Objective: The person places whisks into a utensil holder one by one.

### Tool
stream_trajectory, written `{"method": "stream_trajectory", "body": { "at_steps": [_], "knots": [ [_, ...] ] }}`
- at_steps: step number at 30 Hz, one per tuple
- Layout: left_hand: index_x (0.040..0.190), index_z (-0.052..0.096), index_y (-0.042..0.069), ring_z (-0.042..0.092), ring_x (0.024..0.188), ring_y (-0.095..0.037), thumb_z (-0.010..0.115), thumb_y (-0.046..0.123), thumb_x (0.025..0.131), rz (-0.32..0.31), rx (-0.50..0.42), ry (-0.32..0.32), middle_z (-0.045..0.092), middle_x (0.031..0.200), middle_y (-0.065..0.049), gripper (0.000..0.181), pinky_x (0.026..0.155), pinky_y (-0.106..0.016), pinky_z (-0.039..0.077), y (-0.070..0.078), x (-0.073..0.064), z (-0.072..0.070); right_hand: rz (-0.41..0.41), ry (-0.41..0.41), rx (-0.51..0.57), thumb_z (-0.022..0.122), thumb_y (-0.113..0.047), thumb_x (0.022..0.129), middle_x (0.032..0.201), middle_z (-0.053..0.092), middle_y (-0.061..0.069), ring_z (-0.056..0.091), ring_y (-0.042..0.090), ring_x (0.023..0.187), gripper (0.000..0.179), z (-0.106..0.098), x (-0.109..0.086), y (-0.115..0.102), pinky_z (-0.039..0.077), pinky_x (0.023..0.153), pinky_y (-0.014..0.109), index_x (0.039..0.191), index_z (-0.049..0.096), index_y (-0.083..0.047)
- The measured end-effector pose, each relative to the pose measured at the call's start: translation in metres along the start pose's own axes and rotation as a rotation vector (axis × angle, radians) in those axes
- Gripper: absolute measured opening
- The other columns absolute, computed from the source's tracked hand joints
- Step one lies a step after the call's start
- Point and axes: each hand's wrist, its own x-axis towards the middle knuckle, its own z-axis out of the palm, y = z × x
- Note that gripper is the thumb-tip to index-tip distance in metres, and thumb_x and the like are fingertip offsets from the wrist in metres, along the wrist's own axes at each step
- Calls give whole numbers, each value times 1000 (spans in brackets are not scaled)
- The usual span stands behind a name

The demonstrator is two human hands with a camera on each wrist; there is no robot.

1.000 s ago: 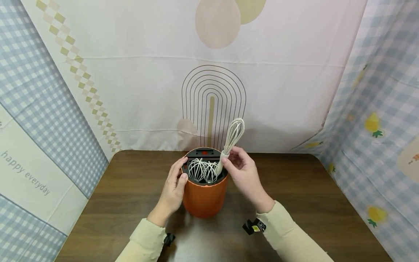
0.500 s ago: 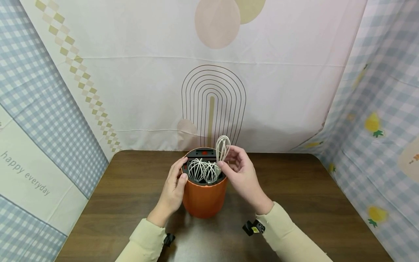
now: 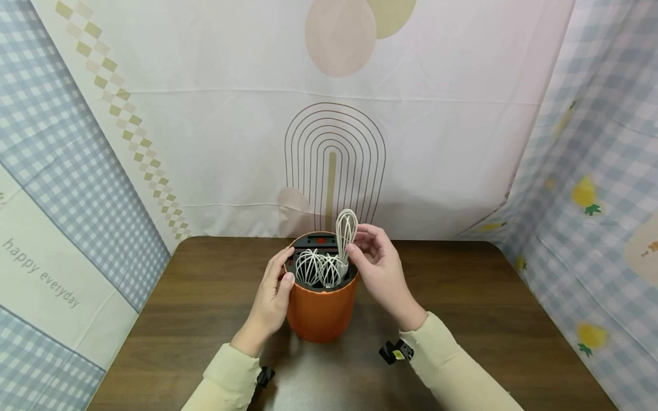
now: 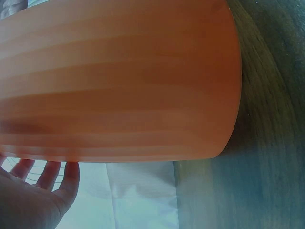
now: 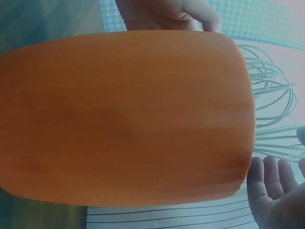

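Note:
An orange utensil holder [image 3: 321, 317] with a black divided insert stands on the table in the head view. Along its left side my left hand [image 3: 271, 291] grips it near the rim, thumb in front and fingers farther back. Two white wire whisk heads [image 3: 309, 267] stick up from the front compartment. Beside them my right hand [image 3: 382, 271] pinches a third whisk [image 3: 346, 228] by its wires, thumb against fingers. This whisk stands nearly upright, loops higher than the others and its handle down inside, hidden. In the right wrist view, wires [image 5: 276, 138] pass between thumb and fingers.
The brown wooden table [image 3: 462, 319] reaches back to a white printed cloth [image 3: 231, 154] hung behind it. Blue checked cloths [image 3: 77, 131] hang at both sides. A small black camera [image 3: 396, 352] sits at the right wrist.
The right hand's whisk has gone from leaning right above the rim to nearly upright, lower and farther left, its handle inside the holder. The left hand has stayed on the holder.

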Motion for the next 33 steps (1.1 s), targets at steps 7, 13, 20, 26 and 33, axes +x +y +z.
{"method": "stream_trajectory", "body": {
  "at_steps": [7, 13, 20, 26, 33],
  "knots": [
    [141, 39, -6, 47, 110, -28, 43, -1, 97, 3, 10, 4, 34, 146, -25, 45, 88, -27, 43, 1, 0, 1, -114, -20, -124, 62, 6, 88, 107, 56, 22, 58, 29, 94, 43, -2, -3, 1, 52, 78, 33, 130, 51, 6],
    [142, 39, -5, 48, 108, -27, 43, -1, 97, 3, 11, -4, 34, 147, -25, 46, 86, -28, 44, 1, 0, 0, -317, -19, -214, 62, 14, 82, 101, 55, 18, 60, 30, 87, 37, -6, -10, 22, 54, 74, 37, 117, 56, 7],
    [141, 39, -6, 48, 110, -28, 43, -1, 96, 3, 20, 11, 34, 146, -25, 45, 88, -26, 42, 1, 0, -1, -354, -32, -480, 66, -6, 81, 105, 58, 2, 53, 19, 98, 35, -12, -8, 56, 45, 86, 36, 115, 60, -9],
    [144, 39, -2, 48, 111, -27, 44, 1, 97, 7, 19, 10, 34, 148, -22, 47, 88, -28, 43, -12, 0, 0, -406, -39, -573, 65, -15, 82, 110, 59, 3, 51, 20, 105, 29, -14, -12, 63, 38, 92, 36, 109, 62, -7],
    [152, 32, 17, 46, 118, -18, 45, 15, 101, -23, 100, 6, 37, 149, -3, 53, 95, -35, 41, -38, -5, -1, -336, -59, -540, 66, -19, 87, 119, 56, 2, 52, 20, 109, 36, -20, -15, 69, 41, 93, 37, 121, 58, -9]
  ]
}}
